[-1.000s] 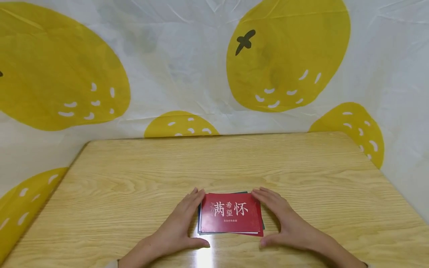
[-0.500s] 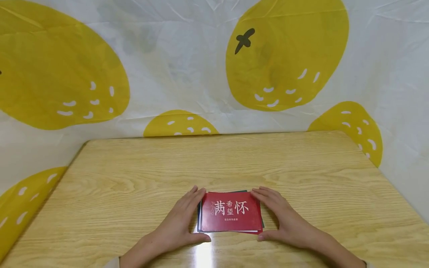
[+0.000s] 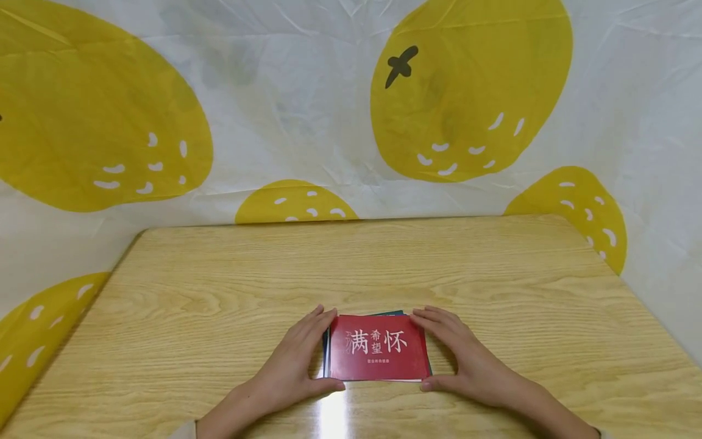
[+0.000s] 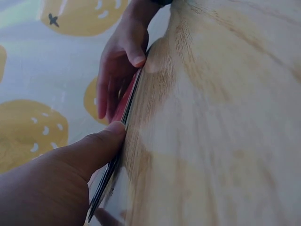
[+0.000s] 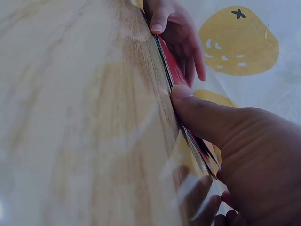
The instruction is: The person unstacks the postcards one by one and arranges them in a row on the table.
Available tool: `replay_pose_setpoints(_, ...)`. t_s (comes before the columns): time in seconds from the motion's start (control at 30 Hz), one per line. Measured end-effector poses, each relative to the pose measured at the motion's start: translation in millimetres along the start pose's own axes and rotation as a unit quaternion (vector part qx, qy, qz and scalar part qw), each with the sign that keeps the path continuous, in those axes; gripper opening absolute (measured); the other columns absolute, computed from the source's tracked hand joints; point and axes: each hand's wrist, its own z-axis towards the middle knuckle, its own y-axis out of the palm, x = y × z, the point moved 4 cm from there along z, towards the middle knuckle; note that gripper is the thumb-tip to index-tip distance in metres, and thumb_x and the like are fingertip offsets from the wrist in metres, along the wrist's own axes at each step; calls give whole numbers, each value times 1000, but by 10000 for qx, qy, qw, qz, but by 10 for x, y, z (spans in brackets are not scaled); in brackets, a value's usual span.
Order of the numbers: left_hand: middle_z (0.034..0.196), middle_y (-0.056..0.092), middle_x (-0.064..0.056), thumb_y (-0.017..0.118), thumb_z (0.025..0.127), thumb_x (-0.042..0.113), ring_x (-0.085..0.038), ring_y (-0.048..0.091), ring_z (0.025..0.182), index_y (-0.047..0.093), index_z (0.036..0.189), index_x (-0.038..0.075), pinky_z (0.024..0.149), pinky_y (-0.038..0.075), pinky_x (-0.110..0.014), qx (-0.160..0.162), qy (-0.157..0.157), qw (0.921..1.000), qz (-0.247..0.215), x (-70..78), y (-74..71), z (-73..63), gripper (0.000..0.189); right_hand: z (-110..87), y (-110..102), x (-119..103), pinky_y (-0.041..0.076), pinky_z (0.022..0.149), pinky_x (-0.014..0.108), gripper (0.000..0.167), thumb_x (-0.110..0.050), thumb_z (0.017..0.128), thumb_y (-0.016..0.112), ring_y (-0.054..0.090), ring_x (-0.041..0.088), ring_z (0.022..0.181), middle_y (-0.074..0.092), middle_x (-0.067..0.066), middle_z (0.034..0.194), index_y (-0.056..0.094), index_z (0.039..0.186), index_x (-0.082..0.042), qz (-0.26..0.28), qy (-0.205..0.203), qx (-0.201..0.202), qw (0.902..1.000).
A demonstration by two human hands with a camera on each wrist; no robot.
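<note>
A stack of cards (image 3: 378,369) lies flat near the front of the table, a red one with white Chinese characters on top. A dark green card (image 3: 396,313) pokes out at its far edge. My left hand (image 3: 293,363) grips the stack's left end, thumb along the near edge and fingers toward the far corner. Mirroring it, my right hand (image 3: 474,364) grips the right end the same way. In the left wrist view the left thumb (image 4: 110,134) presses on the layered card edges. The right thumb (image 5: 186,99) touches them in the right wrist view.
The wooden tabletop (image 3: 351,262) stretches away behind the stack. A white cloth (image 3: 296,110) printed with yellow fruit hangs along its back and sides. A bright light reflection shows on the wood just in front of the cards.
Both thumbs have come in to the near edge of the stack. The red card jutting out at the near right has slid in, and the dark green card shows more at the far edge.
</note>
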Motion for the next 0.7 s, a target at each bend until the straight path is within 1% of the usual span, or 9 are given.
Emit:
replay_pose_setpoints(0.07,149,37,-2,76,71,58,-28,24,140,30,149,9,108,28,-50,33,25,10000,0,-1,-1,-3,103,5,3,2,20,109,26,90,-50,74,77,25,26,138,36,0,149,37,148,-17,8,37,-81,10000)
replay_pose_setpoints(0.17,148,37,-2,77,71,58,-28,25,140,30,149,9,107,29,-50,73,34,10000,14,-3,-10,-8,103,18,5,-3,25,107,39,90,-51,74,77,25,26,138,37,-1,148,37,148,-18,2,77,-151,9999)
replay_pose_setpoints(0.23,149,37,-2,78,70,57,-28,26,139,31,149,9,107,30,-50,80,-3,10000,21,0,-18,-10,104,24,5,-7,27,106,43,90,-52,74,77,25,24,138,37,-3,148,37,148,-19,-26,124,-166,9998)
replay_pose_setpoints(0.3,149,37,-3,78,69,58,-27,28,139,30,150,10,107,30,-50,79,-78,9999,17,3,-28,-13,105,26,4,-15,29,104,46,88,-51,75,77,26,25,137,38,-2,147,38,147,-18,-46,65,-111,9999)
replay_pose_setpoints(0.4,150,36,-4,78,69,59,-26,30,138,28,151,13,107,30,-50,84,-171,9998,4,9,-44,-11,106,21,5,-22,27,106,40,87,-50,76,76,26,24,137,37,-1,148,38,147,-19,-79,3,-95,9999)
replay_pose_setpoints(0.47,150,36,-5,77,69,60,-25,31,137,27,151,14,107,30,-49,125,-170,9998,3,11,-52,-8,107,18,6,-24,24,108,33,86,-48,76,77,26,25,137,37,0,148,38,147,-19,-72,-56,-63,9999)
replay_pose_setpoints(0.57,150,36,-5,78,68,59,-24,33,136,28,151,13,106,31,-49,245,-59,9997,51,15,-61,4,107,23,-3,-35,16,109,19,88,-45,74,80,25,26,137,36,3,148,38,147,-18,15,-138,-5,9999)
replay_pose_setpoints(0.63,149,37,-5,79,67,59,-24,34,136,29,150,11,106,32,-49,334,34,9994,94,19,-66,11,108,27,-9,-44,14,107,14,90,-42,72,83,26,26,137,37,5,148,39,147,-17,101,-207,70,9997)
replay_pose_setpoints(0.7,149,38,-4,79,67,59,-24,35,135,31,150,11,105,33,-48,399,99,9991,138,26,-70,15,108,32,-19,-57,14,107,13,91,-41,71,84,26,26,136,37,7,147,40,146,-16,117,-275,108,9995)
